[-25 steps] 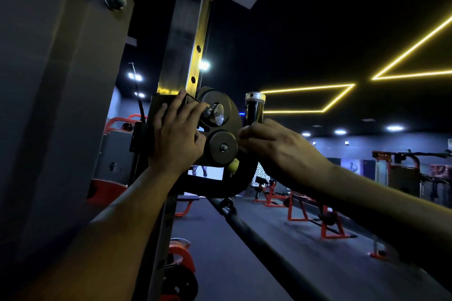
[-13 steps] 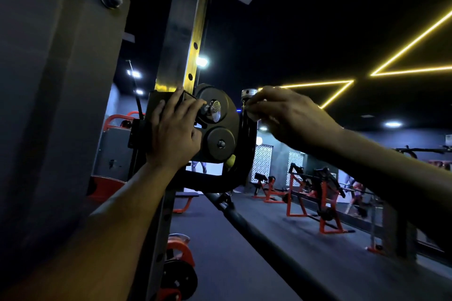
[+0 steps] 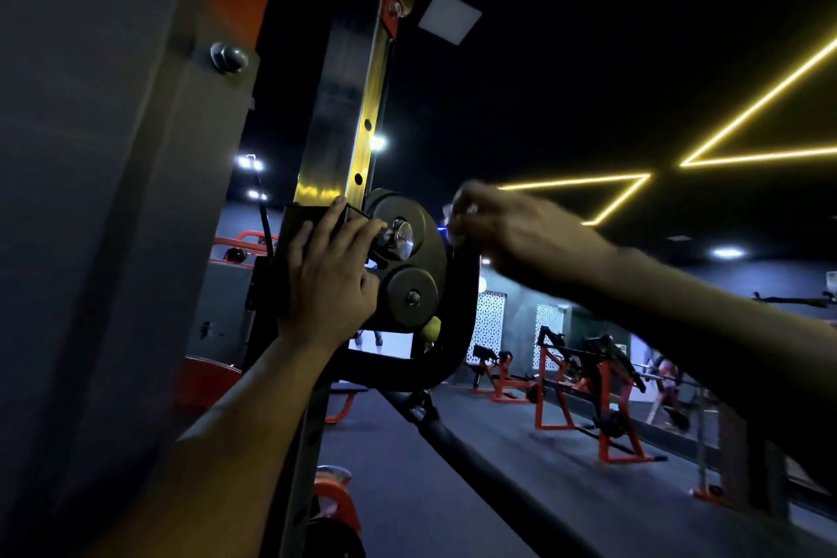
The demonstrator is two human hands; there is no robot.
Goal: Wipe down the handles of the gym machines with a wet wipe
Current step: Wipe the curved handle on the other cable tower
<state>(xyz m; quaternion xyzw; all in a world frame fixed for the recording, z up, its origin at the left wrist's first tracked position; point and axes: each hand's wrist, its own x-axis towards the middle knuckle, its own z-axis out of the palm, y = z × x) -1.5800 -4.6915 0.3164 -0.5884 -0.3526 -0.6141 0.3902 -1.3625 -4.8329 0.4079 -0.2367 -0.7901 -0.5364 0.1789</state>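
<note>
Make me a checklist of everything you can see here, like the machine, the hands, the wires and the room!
Surface: dark gym floor, bare where visible.
Job's things: black curved handle on the pulley carriage; its upright top is under the right hand. Wet wipe: too blurred to tell.
Clutter: nothing seen.
Hands: left hand rests on the carriage, fingers reaching the chrome knob. Right hand curls over the handle top, motion-blurred.
Cables: thin black cable behind the yellow-edged post.
Surroundings: orange-framed machines, yellow ceiling light strips, dark ceiling.
</note>
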